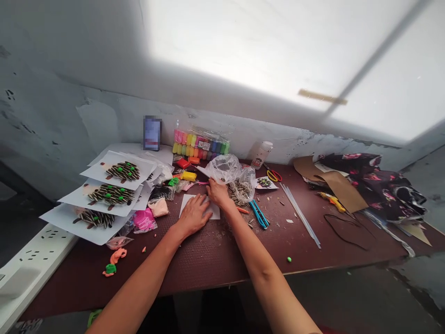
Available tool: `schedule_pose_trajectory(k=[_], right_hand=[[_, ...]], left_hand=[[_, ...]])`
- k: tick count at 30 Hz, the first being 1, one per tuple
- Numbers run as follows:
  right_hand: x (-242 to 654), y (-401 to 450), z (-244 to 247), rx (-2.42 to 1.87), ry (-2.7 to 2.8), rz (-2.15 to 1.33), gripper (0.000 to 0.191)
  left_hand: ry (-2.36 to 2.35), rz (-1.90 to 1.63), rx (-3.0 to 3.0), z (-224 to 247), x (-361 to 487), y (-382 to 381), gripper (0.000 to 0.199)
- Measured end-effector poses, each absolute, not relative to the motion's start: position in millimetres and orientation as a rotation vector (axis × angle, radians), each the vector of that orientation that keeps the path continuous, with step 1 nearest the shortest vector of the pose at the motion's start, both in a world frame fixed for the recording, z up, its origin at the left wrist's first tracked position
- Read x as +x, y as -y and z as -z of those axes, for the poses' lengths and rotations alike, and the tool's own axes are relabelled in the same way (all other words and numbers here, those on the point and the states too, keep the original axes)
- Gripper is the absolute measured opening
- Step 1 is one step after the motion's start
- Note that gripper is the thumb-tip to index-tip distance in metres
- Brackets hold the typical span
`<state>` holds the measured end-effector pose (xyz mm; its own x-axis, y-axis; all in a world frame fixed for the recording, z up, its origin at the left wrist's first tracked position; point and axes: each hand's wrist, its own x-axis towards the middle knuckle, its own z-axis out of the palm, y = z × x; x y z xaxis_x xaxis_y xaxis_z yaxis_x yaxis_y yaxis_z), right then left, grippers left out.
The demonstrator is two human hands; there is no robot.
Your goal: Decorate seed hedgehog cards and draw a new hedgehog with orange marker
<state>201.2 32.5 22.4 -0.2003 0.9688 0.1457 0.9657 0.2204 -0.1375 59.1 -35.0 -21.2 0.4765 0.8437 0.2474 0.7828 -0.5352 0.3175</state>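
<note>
Nearest, resting L hand [195,214] palm-down, fingers slightly spread, on white paper [215,213], flat on tabletop [194,269], abt. mid-front. Appears to run L–R along its long axis, roughly along tabletop's near side; can't confirm, w/ part of far side covered by hands. Just beyond, reaching R hand [218,192] over paper's far-R area, nr. clear bag [224,168] & striped seeds [240,189]; can't tell if pinching, w/ fingertips partly hidden. Farther back, past yellow clay [188,176], shown upright nr. wall [128,116]: phone [152,134], screen pixelated, unreadable.
</note>
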Motion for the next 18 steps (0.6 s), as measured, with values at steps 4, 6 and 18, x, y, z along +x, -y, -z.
schedule_pose_trajectory(k=[4,6,18], right_hand=[[210,-39,-24,-1.802,2.201,0.063,0.047],[213,-39,-25,-1.777,2.225,0.019,0.043],[257,22,-45,-2.095,2.068,-0.146,0.026]], left_hand=[[-1.424,-0.497,2.570,21,63,38,0.046],[-1.437,-0.462,2.575,19,64,39,0.048],[-1.503,-0.475,2.538,7,62,43,0.053]])
